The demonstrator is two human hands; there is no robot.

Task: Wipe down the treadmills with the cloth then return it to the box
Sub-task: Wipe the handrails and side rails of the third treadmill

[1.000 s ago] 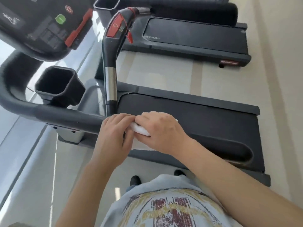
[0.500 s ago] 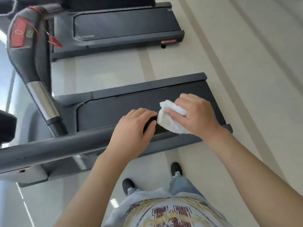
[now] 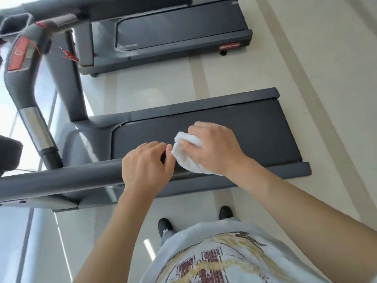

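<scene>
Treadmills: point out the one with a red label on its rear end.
The far treadmill, at the top of the view, carries the red label at its rear corner. The near treadmill, below the hands, shows none.

A white terry cloth; dark grey treadmill with black belt; red panel on the grey handlebar; pale cream tiled floor; white shirt printed maroon and yellow.

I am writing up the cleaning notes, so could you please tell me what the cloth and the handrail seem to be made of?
The cloth, in the right hand, looks like white terry cotton: fuzzy, looped nap, soft folds. The handrail looks like matte grey plastic or rubber-coated metal: smooth, dull sheen; which one is unclear.
</scene>
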